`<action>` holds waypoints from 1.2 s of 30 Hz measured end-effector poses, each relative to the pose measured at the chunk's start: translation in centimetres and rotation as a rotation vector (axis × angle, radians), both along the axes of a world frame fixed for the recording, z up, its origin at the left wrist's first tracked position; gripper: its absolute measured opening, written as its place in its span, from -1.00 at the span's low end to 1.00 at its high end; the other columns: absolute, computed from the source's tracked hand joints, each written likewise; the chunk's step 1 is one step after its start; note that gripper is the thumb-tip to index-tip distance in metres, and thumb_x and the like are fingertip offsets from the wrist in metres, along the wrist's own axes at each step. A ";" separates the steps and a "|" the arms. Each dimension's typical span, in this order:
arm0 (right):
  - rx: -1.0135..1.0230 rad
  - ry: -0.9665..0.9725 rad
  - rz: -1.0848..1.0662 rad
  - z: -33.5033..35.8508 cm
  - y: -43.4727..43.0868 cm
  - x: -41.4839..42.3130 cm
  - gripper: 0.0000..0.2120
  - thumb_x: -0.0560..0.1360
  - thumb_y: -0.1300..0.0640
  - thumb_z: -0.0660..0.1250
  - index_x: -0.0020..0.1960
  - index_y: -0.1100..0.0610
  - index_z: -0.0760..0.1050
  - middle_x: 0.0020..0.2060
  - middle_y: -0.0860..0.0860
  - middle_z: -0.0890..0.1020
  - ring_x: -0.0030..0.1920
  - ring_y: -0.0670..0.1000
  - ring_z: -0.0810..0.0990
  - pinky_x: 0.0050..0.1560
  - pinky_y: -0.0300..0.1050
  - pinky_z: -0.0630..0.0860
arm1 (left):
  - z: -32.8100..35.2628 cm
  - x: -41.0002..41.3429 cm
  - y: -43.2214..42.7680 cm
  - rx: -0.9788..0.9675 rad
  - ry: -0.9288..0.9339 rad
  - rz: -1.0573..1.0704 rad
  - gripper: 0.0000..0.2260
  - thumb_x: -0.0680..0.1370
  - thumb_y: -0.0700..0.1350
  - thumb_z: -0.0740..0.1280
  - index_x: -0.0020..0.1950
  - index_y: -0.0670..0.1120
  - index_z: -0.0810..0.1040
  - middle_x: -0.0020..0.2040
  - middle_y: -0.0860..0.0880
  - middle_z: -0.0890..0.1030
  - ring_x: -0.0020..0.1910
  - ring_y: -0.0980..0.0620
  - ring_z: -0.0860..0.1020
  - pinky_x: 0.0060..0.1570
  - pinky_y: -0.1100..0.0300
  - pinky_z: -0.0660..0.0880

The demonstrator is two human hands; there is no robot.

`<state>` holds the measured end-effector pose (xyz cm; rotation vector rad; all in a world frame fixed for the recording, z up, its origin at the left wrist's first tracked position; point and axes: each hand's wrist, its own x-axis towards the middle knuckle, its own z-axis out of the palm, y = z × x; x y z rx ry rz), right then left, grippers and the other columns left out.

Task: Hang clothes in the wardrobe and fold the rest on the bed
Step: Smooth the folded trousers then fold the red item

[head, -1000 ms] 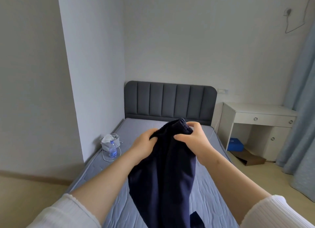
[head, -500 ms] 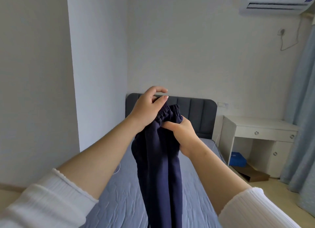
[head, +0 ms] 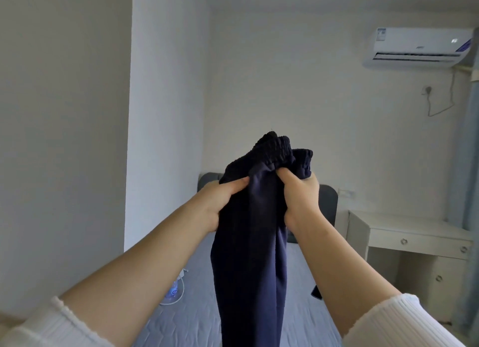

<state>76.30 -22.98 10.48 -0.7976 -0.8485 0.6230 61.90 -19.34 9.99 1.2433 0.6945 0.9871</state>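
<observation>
Dangling above the bed [head: 197, 310], navy trousers [head: 248, 256] are hanging toward 6 o'clock. Left hand [head: 220, 201] at 9 o'clock and right hand [head: 300, 193] at 3 o'clock are each clenching the bunched waistband [head: 282, 149]. Risk: bunching is probably hiding seams, inviting a crooked fold.

An air conditioner [head: 420, 45] hangs above a white desk [head: 414, 232].

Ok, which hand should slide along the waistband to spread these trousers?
Probably the right hand: it grips the navy trousers just under the bunched waistband, while the left hand holds slightly lower fabric.
</observation>
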 end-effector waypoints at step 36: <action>-0.517 -0.068 -0.034 -5.1 -0.6 3.7 -0.92 0.45 0.27 0.32 -0.12 0.23 0.42 -0.27 0.13 0.50 -0.29 0.10 0.49 -0.31 -0.11 0.44 | -5.2 -1.0 2.4 -0.209 -0.121 0.399 -0.90 0.56 -0.27 0.25 0.07 -0.23 0.46 -0.19 -0.18 0.52 -0.25 -0.08 0.48 -0.11 0.08 0.43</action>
